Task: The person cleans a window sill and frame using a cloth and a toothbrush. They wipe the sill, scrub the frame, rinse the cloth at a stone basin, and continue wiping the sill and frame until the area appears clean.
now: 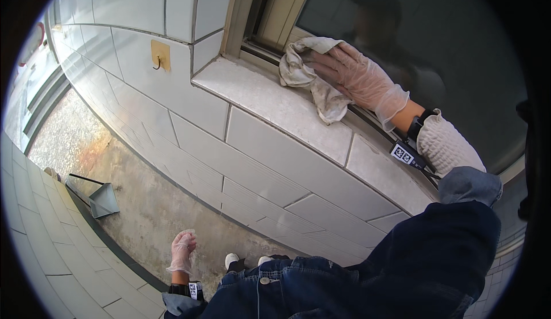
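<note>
My right hand (359, 75), in a thin clear disposable glove, presses a damp-looking, stained white cloth (331, 99) against the lower corner of a metal window frame (297, 34). Part of the cloth drapes over the frame's bottom rail onto the tiled sill (275, 93). Dark window glass (469, 60) stands behind the hand and reflects a person. Low at my side, over the floor, hangs my left hand (183, 248), gloved the same way. Its fingers are curled in, and nothing shows in them.
An adhesive hook (160, 56) sticks to the tiled wall (181, 82) left of the window. A long-handled dustpan (103, 200) stands on the stained floor (146, 202) by the opposite wall (56, 237). The passage between the walls is narrow.
</note>
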Demonstrator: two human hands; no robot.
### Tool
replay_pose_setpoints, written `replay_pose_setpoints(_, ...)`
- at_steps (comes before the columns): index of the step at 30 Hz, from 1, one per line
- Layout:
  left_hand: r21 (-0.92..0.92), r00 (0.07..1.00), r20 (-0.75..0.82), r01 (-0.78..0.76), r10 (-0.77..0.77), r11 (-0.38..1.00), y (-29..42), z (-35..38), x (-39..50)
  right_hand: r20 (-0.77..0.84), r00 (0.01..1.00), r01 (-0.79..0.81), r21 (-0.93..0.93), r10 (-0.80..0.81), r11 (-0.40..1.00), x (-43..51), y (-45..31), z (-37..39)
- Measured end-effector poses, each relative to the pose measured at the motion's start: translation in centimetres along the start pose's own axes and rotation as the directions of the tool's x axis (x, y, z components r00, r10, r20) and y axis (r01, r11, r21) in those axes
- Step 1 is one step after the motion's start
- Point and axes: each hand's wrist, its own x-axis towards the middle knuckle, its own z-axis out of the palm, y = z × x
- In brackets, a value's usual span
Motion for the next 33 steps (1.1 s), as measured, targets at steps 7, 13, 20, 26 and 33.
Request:
replay_pose_setpoints(7,-0.022,0.999,-0.041,0.008,-0.009,1.0,-0.3,-2.9,-0.3,-0.295,0.955,0.056,0.123,-0.017,0.991,-9.8,0.9,0.3)
replay_pose_setpoints(13,0.031,1.0,-0.008,0.0,0.0,1.0,1.2,-1.9,0.1,-0.227,0.965,-0.062,0.292,0.132,0.954,-7.6,-0.2,-1.0)
replay_pose_setpoints(20,0.022,0.998,0.06,-0.009,0.008,1.0,1.4,-1.3,0.6,-0.2,0.965,-0.058,0.461,0.167,0.886,4.1,-0.7,-0.2)
replay_pose_setpoints(26,0.015,0.999,-0.019,0.048,-0.048,0.999,-0.6,-4.1,-1.5,-0.044,0.95,-0.105,0.887,0.31,0.449,12.1,-2.9,-2.8)
replay_pose_setpoints(33,0.05,0.977,-0.187,0.116,-0.105,0.992,-1.2,-5.5,-1.2,0.076,0.982,-0.138,0.915,0.173,0.38,13.8,-3.5,-1.4)
